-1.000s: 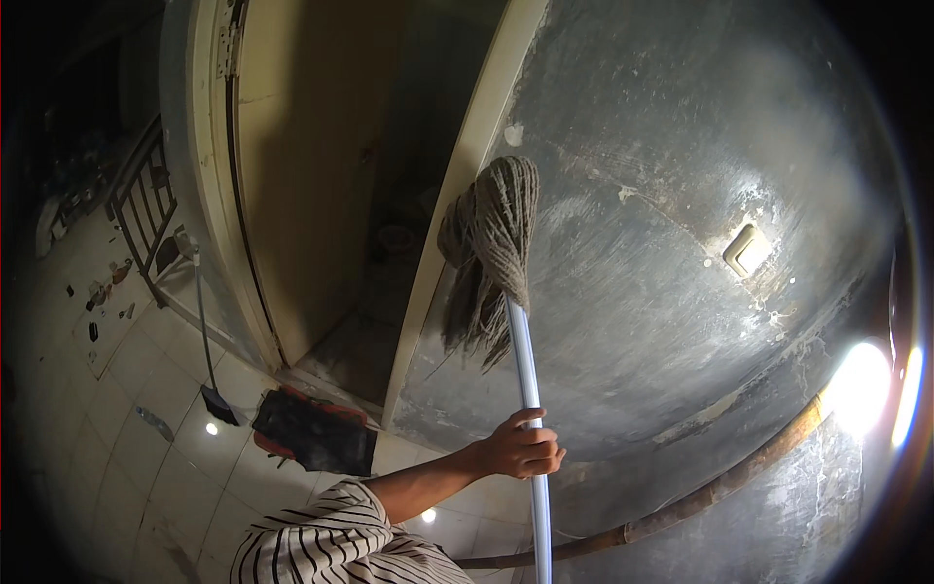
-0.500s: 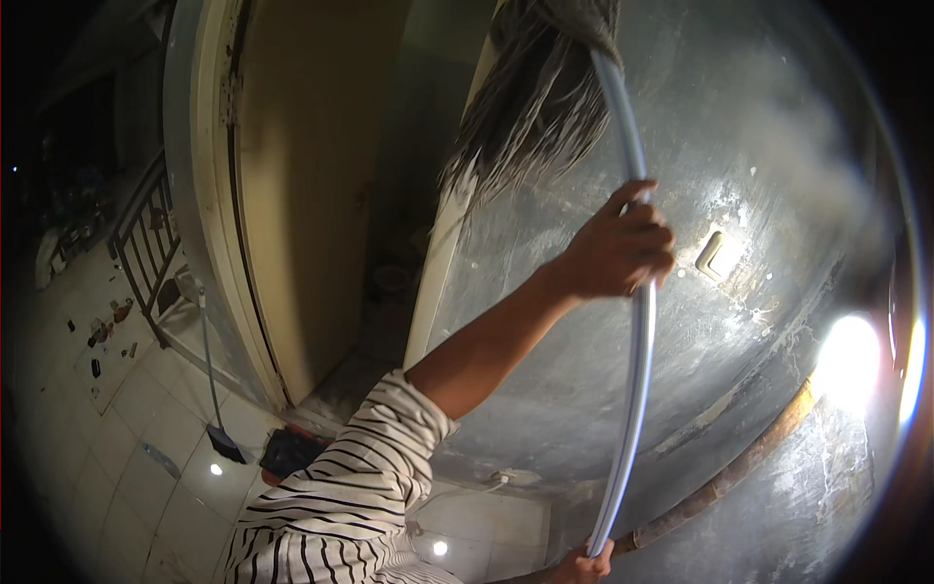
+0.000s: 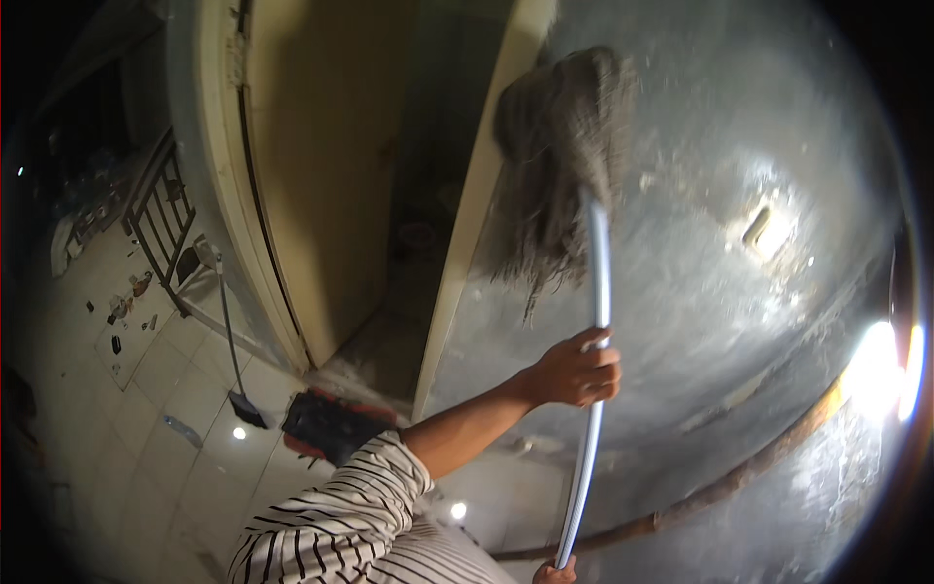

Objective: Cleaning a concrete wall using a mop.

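"So, what's gripped?"
"Left hand [image 3: 581, 372] wraps the mop pole [image 3: 600, 268]; at six o'clock below, right hand [image 3: 556, 572] clasps it too, probably spaced for steadiness."
"Mop head [image 3: 574, 127]?"
"Twelve o'clock above, near the wall [image 3: 700, 321]."

A scuffed grey wall [image 3: 700, 302] is filling the right side, carrying a pale square switch plate [image 3: 767, 234]. A glaring white lamp [image 3: 873, 375] is shining near the right edge, beside a long brown pole [image 3: 725, 479]. A plain tan door [image 3: 316, 165] is standing open within a cream doorframe [image 3: 467, 234]. Pale square floor tiles [image 3: 175, 467] are spreading leftward, reflecting light, and a dark barred railing [image 3: 163, 219] is standing beyond.
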The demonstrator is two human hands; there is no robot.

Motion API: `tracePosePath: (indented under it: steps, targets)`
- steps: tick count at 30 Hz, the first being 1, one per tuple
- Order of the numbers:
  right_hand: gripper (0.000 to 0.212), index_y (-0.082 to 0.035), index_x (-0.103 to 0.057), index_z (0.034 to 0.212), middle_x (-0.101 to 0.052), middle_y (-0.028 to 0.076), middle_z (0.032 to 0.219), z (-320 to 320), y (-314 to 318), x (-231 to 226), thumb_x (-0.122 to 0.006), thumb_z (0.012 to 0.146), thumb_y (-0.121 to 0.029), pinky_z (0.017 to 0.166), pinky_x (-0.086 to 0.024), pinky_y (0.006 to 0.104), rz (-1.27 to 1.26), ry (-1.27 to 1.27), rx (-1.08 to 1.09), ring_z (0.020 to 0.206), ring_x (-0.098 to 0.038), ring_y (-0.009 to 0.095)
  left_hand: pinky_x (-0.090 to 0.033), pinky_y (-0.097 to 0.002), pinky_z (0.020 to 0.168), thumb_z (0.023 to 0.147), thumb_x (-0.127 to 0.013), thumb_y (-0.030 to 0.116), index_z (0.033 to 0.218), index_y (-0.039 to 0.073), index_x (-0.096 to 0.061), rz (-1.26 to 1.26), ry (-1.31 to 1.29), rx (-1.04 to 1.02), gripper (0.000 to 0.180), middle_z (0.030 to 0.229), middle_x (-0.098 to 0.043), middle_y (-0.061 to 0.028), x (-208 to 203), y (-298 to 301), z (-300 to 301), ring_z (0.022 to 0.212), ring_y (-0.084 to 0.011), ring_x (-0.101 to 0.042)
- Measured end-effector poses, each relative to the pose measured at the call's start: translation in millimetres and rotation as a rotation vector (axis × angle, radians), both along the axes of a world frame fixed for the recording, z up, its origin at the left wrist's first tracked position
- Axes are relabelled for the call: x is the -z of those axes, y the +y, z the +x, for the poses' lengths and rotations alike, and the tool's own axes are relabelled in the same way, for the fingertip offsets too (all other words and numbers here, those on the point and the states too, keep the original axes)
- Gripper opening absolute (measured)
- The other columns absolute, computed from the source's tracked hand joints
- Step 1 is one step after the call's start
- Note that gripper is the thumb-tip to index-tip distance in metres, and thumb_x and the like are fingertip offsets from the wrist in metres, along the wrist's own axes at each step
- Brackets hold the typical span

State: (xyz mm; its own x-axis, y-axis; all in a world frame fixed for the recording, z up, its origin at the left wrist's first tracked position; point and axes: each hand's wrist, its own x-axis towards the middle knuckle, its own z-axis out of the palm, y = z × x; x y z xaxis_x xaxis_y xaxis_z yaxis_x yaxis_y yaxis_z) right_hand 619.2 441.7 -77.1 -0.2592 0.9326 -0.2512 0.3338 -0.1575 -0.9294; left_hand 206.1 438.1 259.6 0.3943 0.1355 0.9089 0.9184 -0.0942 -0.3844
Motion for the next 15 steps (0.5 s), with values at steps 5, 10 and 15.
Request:
tracePosePath:
  steps: [5, 10, 15]
  targets:
    - [0.032, -0.007, -0.056, 0.07, -0.052, 0.013, 0.054, 168, -46, 57, -0.051, 0.079, -0.037, 0.042, -0.037, 0.0398, 0.598, -0.765, 0.09, 0.045, -0.046, 0.031, -0.035, -0.0403, 0.093, 0.069, -0.064, 0.011, 0.071, 0.022, -0.049, -0.058, -0.229, 0.041, 0.019, 0.07, -0.046, 0.0075, 113, -22, 57, 0.081, -0.0069, -0.052]
    - [0.026, -0.009, -0.059, 0.073, -0.052, 0.014, 0.055, 197, -85, -53, -0.057, 0.073, -0.035, 0.044, -0.035, 0.0435, 0.97, -1.073, -0.075, 0.047, -0.045, 0.034, -0.033, -0.0425, 0.094, 0.073, -0.062, 0.017, 0.074, 0.021, -0.055, -0.226, -0.422, -0.003, 0.008, 0.07, -0.047, 0.0073, 197, -50, 87, 0.085, -0.0087, -0.05]
    - [0.024, -0.011, -0.058, 0.077, -0.051, 0.012, 0.052, 221, -102, -59, -0.064, 0.072, -0.034, 0.047, -0.038, 0.0414, 0.674, -1.09, -0.091, 0.048, -0.046, 0.031, -0.033, -0.0422, 0.092, 0.07, -0.065, 0.017, 0.074, 0.02, -0.055, -0.265, -0.537, 0.003, 0.011, 0.071, -0.048, 0.0078, 232, -55, 99, 0.084, -0.0093, -0.05]
